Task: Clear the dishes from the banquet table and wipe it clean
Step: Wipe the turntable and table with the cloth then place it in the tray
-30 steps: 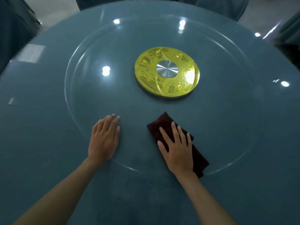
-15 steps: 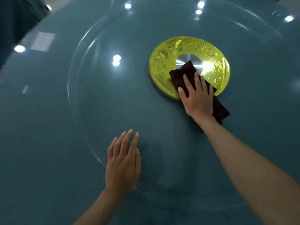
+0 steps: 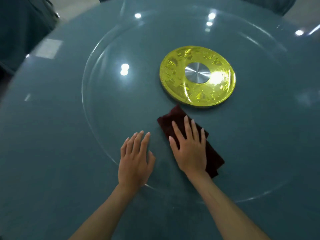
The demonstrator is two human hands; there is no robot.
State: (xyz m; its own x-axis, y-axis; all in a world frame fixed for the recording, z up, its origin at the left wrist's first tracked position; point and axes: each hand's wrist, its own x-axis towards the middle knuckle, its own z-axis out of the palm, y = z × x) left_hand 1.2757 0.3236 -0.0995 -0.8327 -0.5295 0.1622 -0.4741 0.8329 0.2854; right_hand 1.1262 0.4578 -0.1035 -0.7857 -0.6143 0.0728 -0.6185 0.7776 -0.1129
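Note:
A dark red folded cloth (image 3: 174, 116) lies on the clear glass turntable (image 3: 103, 87) of the round blue-grey table (image 3: 43, 153). My right hand (image 3: 189, 149) presses flat on the cloth with straight, spread fingers, just in front of the gold hub disc (image 3: 178, 80) with its silver centre. My left hand (image 3: 135, 161) rests flat on the glass near its front rim, a short way left of the cloth, holding nothing.
Dark chair backs stand past the table's far left edge (image 3: 22, 23) and far right edge (image 3: 270, 4). Ceiling lights reflect in the glass. No dishes are in view.
My right hand has drawn the cloth back from the gold disc toward me, to the glass in front of it. My left hand stays flat near the front rim.

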